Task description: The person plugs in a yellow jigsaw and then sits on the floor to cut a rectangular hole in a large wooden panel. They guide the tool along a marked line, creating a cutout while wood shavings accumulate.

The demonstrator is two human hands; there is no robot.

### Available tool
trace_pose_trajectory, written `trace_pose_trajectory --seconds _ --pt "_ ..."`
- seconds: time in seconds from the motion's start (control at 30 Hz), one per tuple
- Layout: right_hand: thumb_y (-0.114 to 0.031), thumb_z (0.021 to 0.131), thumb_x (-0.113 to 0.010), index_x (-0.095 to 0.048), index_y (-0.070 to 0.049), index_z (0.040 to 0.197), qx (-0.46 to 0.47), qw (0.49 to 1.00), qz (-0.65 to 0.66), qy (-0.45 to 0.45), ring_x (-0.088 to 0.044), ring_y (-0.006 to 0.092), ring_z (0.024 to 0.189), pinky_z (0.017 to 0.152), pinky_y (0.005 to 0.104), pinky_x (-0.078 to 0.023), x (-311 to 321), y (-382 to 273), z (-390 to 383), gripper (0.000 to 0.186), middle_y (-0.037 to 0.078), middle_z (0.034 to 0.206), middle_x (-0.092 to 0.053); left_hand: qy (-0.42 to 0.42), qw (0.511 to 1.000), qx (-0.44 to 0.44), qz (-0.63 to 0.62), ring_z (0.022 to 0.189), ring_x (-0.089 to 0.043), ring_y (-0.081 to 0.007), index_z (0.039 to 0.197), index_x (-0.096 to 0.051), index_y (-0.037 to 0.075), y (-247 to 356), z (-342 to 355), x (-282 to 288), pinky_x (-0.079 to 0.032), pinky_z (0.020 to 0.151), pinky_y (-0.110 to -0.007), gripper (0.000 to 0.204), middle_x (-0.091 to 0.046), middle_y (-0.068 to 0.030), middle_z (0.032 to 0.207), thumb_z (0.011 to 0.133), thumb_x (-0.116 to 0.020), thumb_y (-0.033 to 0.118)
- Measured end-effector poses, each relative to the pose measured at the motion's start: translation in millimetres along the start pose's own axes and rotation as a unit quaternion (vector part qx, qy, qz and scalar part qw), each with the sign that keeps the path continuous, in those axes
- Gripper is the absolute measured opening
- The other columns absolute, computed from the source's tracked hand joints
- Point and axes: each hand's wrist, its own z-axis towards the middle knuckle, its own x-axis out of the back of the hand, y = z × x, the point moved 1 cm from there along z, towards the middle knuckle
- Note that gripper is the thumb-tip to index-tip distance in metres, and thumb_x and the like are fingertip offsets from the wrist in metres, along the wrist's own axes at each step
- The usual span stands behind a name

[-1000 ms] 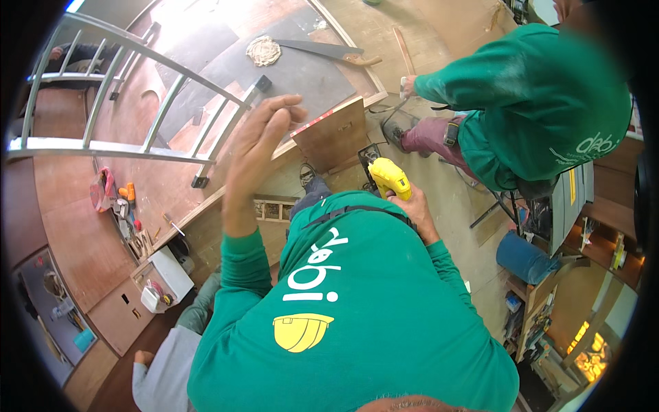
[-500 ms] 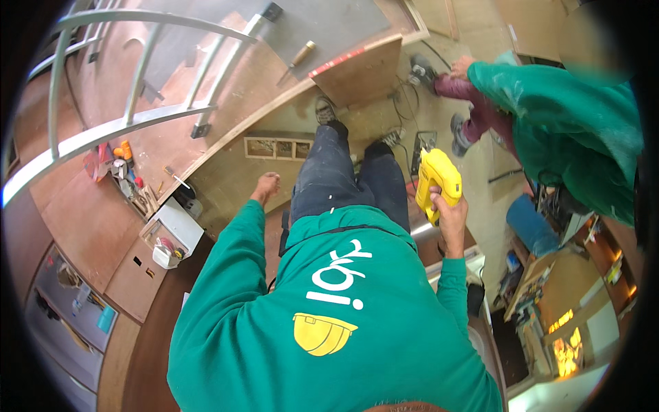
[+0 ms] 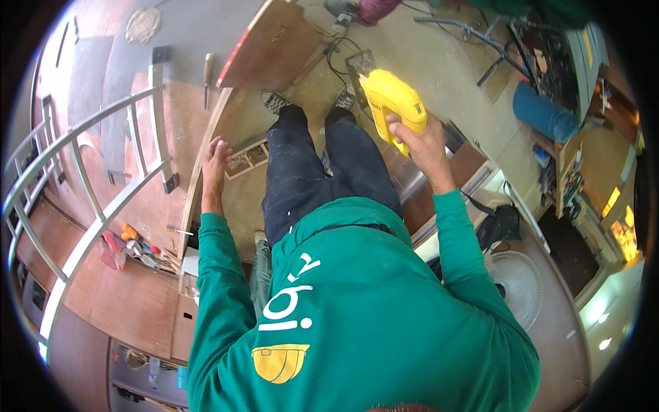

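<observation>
My right hand [image 3: 424,143] grips a yellow staple gun [image 3: 392,96] by its loop handle, thumb over the grip and nose pointing away from me. It is held up over the floor, to the right of my legs. My left hand [image 3: 217,158] is raised near the wooden edge of the work platform, holding nothing, its fingers loosely apart. Beyond that hand, a chisel-like tool with a wooden handle [image 3: 208,69] lies on the platform. A wooden board with a red edge [image 3: 271,44] stands ahead of my feet.
A metal ladder-like frame [image 3: 103,220] lies across the platform [image 3: 185,130] at left, near several hand tools [image 3: 141,250]. A cable [image 3: 333,58] runs over the floor ahead. At right are a blue roll [image 3: 542,113] and a fan [image 3: 511,285]. Another person's leg [image 3: 374,10] shows at the top.
My view has swung right and I have stepped closer to the platform. My left hand has risen and its fingers have loosened. The staple gun stays in my right hand; the other person is mostly out of view.
</observation>
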Motion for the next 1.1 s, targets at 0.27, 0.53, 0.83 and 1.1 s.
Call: trace_pose_trajectory --seconds 0.27,0.53,0.83,1.1 --pt "-0.016 0.094 -0.075 -0.073 0.000 0.118 0.194 0.976 -0.064 0.076 -0.077 0.0357 0.099 0.087 0.0415 -0.061 58 29 7 0.029 0.019 0.109 -0.079 -0.069 0.980 0.059 0.179 0.089 -0.063 -0.0088 0.146 -0.063 0.002 -38 -89 -11 -0.052 0.078 -0.025 0.042 -0.067 -0.0004 0.106 0.114 -0.063 0.031" --pt "-0.017 0.092 -0.075 -0.073 0.000 0.113 0.178 0.960 -0.013 0.216 -0.075 0.0416 0.094 0.084 0.0478 -0.060 70 77 9 0.027 0.022 0.103 -0.078 -0.235 0.862 -0.056 0.445 0.121 -0.070 -0.0320 0.140 -0.067 -0.004 -63 -46 37 -0.053 0.107 -0.043 0.048 -0.074 -0.0213 0.129 0.119 -0.048 0.034" --pt "-0.009 0.094 -0.074 -0.076 0.000 0.119 0.048 0.950 0.221 0.214 -0.064 0.0091 0.074 0.068 0.0271 -0.053 16 51 -3 0.026 0.004 0.105 -0.078 -0.052 0.858 -0.318 0.399 0.113 -0.069 -0.0312 0.146 -0.063 0.000 135 74 -85 -0.055 0.101 -0.043 0.048 -0.073 -0.0213 0.120 0.110 -0.069 0.031" --pt "-0.007 0.094 -0.074 -0.075 0.000 0.126 0.052 0.965 0.241 0.085 -0.065 0.0095 0.076 0.071 0.0285 -0.055 -31 100 98 0.033 0.006 0.108 -0.079 0.106 0.809 -0.411 0.407 0.137 -0.059 -0.0425 0.154 -0.053 -0.003 201 173 -173 -0.047 0.116 -0.050 0.068 -0.063 -0.0277 0.144 0.108 -0.070 0.043"
